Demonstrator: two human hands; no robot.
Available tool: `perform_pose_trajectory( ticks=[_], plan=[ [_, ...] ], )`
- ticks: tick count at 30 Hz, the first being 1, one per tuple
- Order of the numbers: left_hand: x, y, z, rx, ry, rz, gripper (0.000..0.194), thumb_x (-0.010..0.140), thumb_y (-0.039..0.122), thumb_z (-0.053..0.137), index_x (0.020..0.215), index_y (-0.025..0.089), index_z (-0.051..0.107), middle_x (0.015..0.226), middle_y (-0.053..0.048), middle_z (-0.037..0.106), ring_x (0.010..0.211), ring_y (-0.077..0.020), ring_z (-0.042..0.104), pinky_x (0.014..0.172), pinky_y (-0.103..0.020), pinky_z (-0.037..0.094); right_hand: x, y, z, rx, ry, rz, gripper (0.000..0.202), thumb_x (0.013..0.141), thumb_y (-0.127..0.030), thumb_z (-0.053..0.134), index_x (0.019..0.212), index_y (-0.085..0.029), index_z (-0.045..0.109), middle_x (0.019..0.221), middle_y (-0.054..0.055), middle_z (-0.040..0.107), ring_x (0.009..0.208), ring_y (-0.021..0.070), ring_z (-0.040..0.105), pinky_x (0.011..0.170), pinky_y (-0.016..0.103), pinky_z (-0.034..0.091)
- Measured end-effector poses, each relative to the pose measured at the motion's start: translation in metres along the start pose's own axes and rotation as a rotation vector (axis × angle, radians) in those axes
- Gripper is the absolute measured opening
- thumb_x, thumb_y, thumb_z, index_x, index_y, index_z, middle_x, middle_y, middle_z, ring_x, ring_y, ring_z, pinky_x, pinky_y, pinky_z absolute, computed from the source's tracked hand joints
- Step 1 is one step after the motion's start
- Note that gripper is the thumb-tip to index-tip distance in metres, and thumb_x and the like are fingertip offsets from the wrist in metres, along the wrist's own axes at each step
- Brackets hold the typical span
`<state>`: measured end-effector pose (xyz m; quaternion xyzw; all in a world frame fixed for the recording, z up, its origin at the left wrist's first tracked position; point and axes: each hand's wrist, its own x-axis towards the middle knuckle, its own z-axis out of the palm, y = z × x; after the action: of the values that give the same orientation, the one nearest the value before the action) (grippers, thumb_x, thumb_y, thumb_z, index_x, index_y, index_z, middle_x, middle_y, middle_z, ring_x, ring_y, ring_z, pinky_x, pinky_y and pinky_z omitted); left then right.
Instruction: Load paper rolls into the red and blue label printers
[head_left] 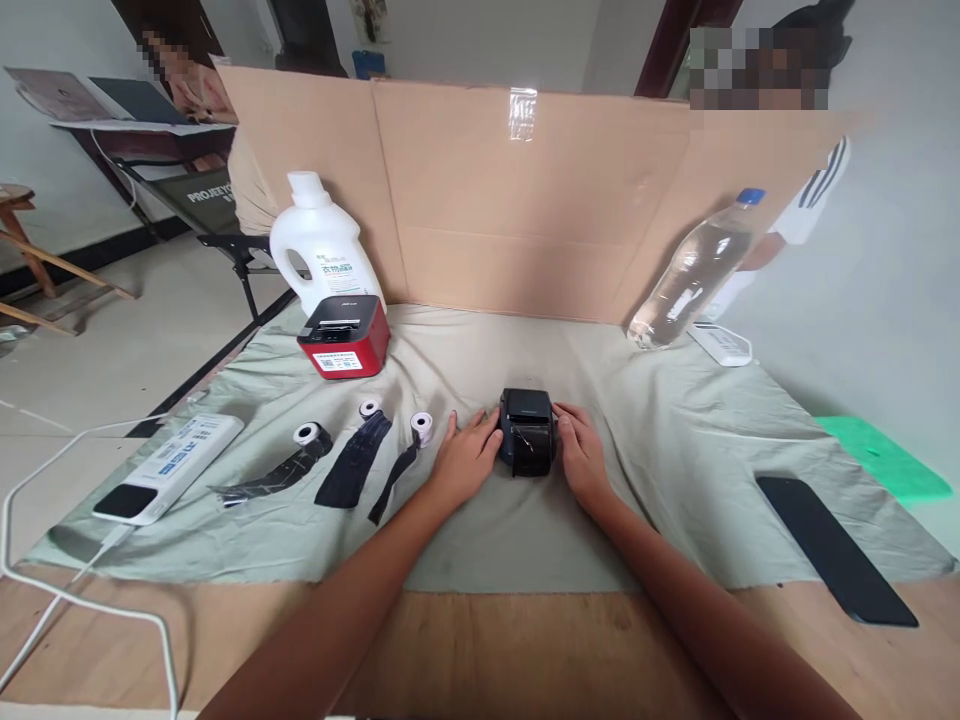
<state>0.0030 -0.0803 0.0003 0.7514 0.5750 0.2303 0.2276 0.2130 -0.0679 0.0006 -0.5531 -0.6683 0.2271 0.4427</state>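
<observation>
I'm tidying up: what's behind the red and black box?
A white jug stands behind the red and black box. The box hides part of the jug's lower front; anything else covered there can't be seen.

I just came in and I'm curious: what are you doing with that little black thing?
A person has the left hand and right hand at either side of a small black device, which sits on a pale green cloth. Three small rolls with dark strips lie beyond the left hand, with a red and black box behind them. A dark phone lies off to the right.
</observation>
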Motion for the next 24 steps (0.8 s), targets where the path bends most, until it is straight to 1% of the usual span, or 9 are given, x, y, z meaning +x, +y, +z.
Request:
perform_pose_trajectory(
  ticks=[2, 6, 8, 11, 14, 16, 18, 20, 24],
  plan=[
    [-0.001, 0.001, 0.000, 0.005, 0.009, 0.005, 0.053, 0.106, 0.039, 0.027, 0.153, 0.023, 0.043, 0.155, -0.003, 0.050, 0.150, -0.0208, 0.038, 0.129, -0.056, 0.005, 0.008, 0.002, -0.002, -0.005, 0.007, -0.032, 0.058, 0.102, -0.054, 0.031, 0.127, -0.020, 0.070, 0.126, 0.013, 0.062, 0.121, 0.0256, 0.058, 0.109, 0.043, 0.043],
    [-0.001, 0.000, 0.002, 0.025, 0.015, 0.003, 0.053, 0.106, 0.040, 0.026, 0.153, 0.023, 0.043, 0.153, -0.004, 0.052, 0.149, -0.0206, 0.038, 0.129, -0.055, 0.005, 0.037, 0.004, -0.008, -0.122, -0.052, -0.043, 0.060, 0.101, -0.053, 0.029, 0.134, -0.020, 0.067, 0.102, 0.010, 0.062, 0.108, 0.0256, 0.058, 0.107, 0.045, 0.041],
    [-0.001, -0.001, 0.003, 0.027, 0.014, 0.008, 0.053, 0.106, 0.039, 0.026, 0.153, 0.023, 0.044, 0.153, -0.004, 0.053, 0.149, -0.0208, 0.039, 0.128, -0.056, 0.005, 0.054, 0.003, -0.009, -0.171, -0.094, -0.059, 0.059, 0.100, -0.052, 0.030, 0.130, -0.019, 0.069, 0.093, 0.008, 0.060, 0.103, 0.0256, 0.058, 0.104, 0.045, 0.042],
    [-0.001, -0.001, 0.003, 0.024, 0.026, 0.011, 0.052, 0.106, 0.039, 0.026, 0.152, 0.023, 0.044, 0.152, -0.005, 0.053, 0.149, -0.0213, 0.040, 0.128, -0.056, 0.007, 0.075, 0.000, -0.011, -0.222, -0.145, -0.120, 0.048, 0.096, -0.051, 0.041, 0.101, -0.019, 0.077, 0.085, 0.006, 0.058, 0.092, 0.0236, 0.058, 0.092, 0.040, 0.046],
    [-0.002, -0.001, 0.002, 0.011, 0.034, 0.013, 0.051, 0.106, 0.037, 0.027, 0.151, 0.024, 0.046, 0.152, -0.005, 0.053, 0.148, -0.0216, 0.040, 0.128, -0.056, 0.008, 0.090, -0.010, -0.016, -0.292, -0.229, -0.168, 0.042, 0.088, -0.053, 0.055, 0.065, -0.019, 0.067, 0.071, 0.003, 0.053, 0.072, 0.0187, 0.053, 0.073, 0.033, 0.043],
    [-0.002, -0.001, 0.002, 0.000, 0.036, 0.018, 0.050, 0.106, 0.035, 0.026, 0.151, 0.024, 0.046, 0.152, -0.004, 0.053, 0.148, -0.0220, 0.041, 0.128, -0.056, 0.010, 0.099, -0.018, -0.021, -0.312, -0.345, -0.136, 0.047, 0.084, -0.057, 0.059, 0.057, -0.019, 0.061, 0.064, 0.000, 0.050, 0.063, 0.0153, 0.047, 0.064, 0.031, 0.038],
    [-0.002, -0.001, 0.003, -0.004, 0.039, 0.020, 0.050, 0.106, 0.034, 0.026, 0.150, 0.024, 0.047, 0.153, -0.005, 0.053, 0.148, -0.0224, 0.041, 0.127, -0.056, 0.012, 0.105, -0.025, -0.024, -0.304, -0.472, -0.048, 0.050, 0.082, -0.062, 0.059, 0.059, -0.018, 0.066, 0.060, -0.001, 0.050, 0.058, 0.0138, 0.044, 0.059, 0.030, 0.035],
    [-0.002, -0.001, 0.002, -0.006, 0.043, 0.020, 0.050, 0.106, 0.034, 0.026, 0.150, 0.024, 0.047, 0.153, -0.005, 0.053, 0.147, -0.0222, 0.042, 0.127, -0.056, 0.012, 0.109, -0.030, -0.025, -0.290, -0.549, 0.044, 0.054, 0.083, -0.065, 0.056, 0.069, -0.017, 0.075, 0.060, 0.000, 0.055, 0.060, 0.0150, 0.049, 0.061, 0.029, 0.038],
    [-0.002, -0.001, 0.001, -0.013, 0.039, 0.015, 0.050, 0.106, 0.035, 0.027, 0.150, 0.025, 0.047, 0.151, -0.004, 0.055, 0.147, -0.0214, 0.042, 0.128, -0.055, 0.011, 0.109, -0.029, -0.021, -0.274, -0.587, 0.090, 0.057, 0.087, -0.065, 0.051, 0.082, -0.016, 0.082, 0.071, 0.004, 0.069, 0.071, 0.0186, 0.060, 0.072, 0.031, 0.045]
  ],
)
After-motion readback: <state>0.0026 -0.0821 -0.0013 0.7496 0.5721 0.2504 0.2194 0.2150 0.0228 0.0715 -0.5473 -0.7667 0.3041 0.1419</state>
